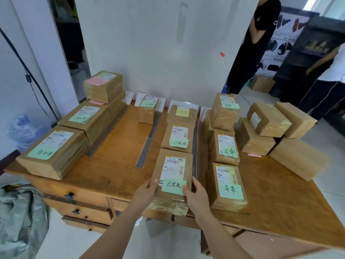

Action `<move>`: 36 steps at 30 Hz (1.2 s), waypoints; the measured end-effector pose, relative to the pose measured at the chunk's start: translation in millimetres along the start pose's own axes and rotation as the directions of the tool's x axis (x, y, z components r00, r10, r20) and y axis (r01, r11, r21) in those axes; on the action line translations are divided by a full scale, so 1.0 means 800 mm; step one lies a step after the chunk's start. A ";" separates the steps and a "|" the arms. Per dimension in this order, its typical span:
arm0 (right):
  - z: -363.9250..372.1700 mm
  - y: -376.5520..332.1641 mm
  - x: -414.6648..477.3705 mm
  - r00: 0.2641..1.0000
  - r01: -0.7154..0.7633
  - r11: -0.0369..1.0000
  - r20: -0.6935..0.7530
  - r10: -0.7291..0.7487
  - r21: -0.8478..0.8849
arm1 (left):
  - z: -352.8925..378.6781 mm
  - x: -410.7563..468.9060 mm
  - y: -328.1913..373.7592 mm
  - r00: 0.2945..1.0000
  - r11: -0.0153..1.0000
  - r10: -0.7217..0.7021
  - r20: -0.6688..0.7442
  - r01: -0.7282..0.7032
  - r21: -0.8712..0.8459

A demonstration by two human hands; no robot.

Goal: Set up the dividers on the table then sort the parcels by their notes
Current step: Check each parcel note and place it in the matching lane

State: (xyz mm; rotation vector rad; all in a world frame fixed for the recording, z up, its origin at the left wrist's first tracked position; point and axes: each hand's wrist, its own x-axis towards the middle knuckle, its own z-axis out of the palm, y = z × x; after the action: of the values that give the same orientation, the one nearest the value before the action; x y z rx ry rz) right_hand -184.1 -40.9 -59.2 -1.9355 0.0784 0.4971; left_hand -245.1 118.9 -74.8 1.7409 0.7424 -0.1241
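Observation:
A brown parcel [172, 171] with a green note lies at the near edge of the wooden table [115, 156], in the third lane. My left hand [147, 191] grips its near left corner and my right hand [194, 195] grips its near right corner. Two more noted parcels [177, 139] line up behind it. Clear dividers [147, 144] stand on the table between the lanes; another divider [195, 146] runs along the held parcel's right side. Three parcels [226, 146] with green notes fill the lane to the right. Left-lane parcels [54, 150] carry green and pink notes.
Several unsorted brown parcels [268, 131] are piled at the table's right side. White label cards [149, 99] lean on the wall behind the lanes. Two people [253, 45] stand at the back right. A grey sack [20, 217] lies on the floor at left.

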 end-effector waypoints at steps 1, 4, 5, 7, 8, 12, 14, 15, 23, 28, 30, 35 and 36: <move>0.001 0.001 0.002 1.000 -0.005 1.000 0.004 0.005 -0.012 | -0.001 0.003 0.000 1.000 1.000 0.002 0.008 -0.002 0.006; 0.004 0.004 0.009 1.000 -0.011 0.999 0.003 0.012 -0.035 | -0.003 0.009 -0.001 1.000 1.000 0.006 0.019 -0.006 0.019; 0.005 0.006 0.011 1.000 -0.012 0.999 0.004 0.012 -0.044 | -0.003 0.011 -0.002 1.000 1.000 0.014 0.023 -0.014 0.027; 0.006 0.006 0.014 1.000 -0.016 0.998 0.012 0.017 -0.060 | -0.003 0.014 -0.002 1.000 0.999 0.019 0.019 -0.020 0.043; 0.006 0.007 0.016 1.000 -0.015 0.998 0.012 0.016 -0.069 | -0.003 0.016 -0.002 1.000 0.999 0.020 0.017 -0.021 0.048; 0.006 0.009 0.022 1.000 -0.007 0.995 0.000 0.008 -0.099 | -0.001 0.018 0.000 0.999 0.996 0.036 0.018 -0.038 0.082; 0.006 0.009 0.023 1.000 -0.001 0.991 0.008 0.002 -0.131 | 0.000 0.019 0.001 0.999 0.993 0.044 0.016 -0.045 0.113; 0.005 0.008 0.023 1.000 0.008 0.988 0.015 -0.006 -0.155 | 0.000 0.020 0.002 0.999 0.989 0.046 0.008 -0.047 0.141; -0.034 -0.016 0.015 0.984 0.154 0.915 -0.024 -0.175 -0.374 | 0.000 0.018 0.053 0.912 0.818 0.393 -0.118 -0.288 0.498; -0.088 -0.035 0.013 0.939 0.255 0.814 -0.069 -0.338 -0.523 | 0.028 0.007 0.112 0.843 0.619 0.538 -0.024 -0.375 0.690; -0.116 -0.042 0.015 0.911 0.281 0.780 -0.100 -0.400 -0.559 | 0.045 -0.002 0.139 0.799 0.532 0.601 0.009 -0.408 0.742; -0.196 -0.062 0.014 0.828 0.310 0.661 -0.148 -0.541 -0.683 | 0.100 -0.023 0.202 0.696 0.358 0.713 0.084 -0.465 0.810; -0.213 -0.064 0.014 0.810 0.313 0.634 -0.150 -0.567 -0.707 | 0.114 -0.027 0.214 0.677 0.328 0.730 0.093 -0.466 0.822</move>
State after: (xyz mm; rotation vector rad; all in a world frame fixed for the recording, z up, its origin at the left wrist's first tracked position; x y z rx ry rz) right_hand -107.5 -170.1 37.2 -2.6136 -0.4035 -0.2352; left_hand -144.1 7.5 49.3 2.8904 0.1170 0.4258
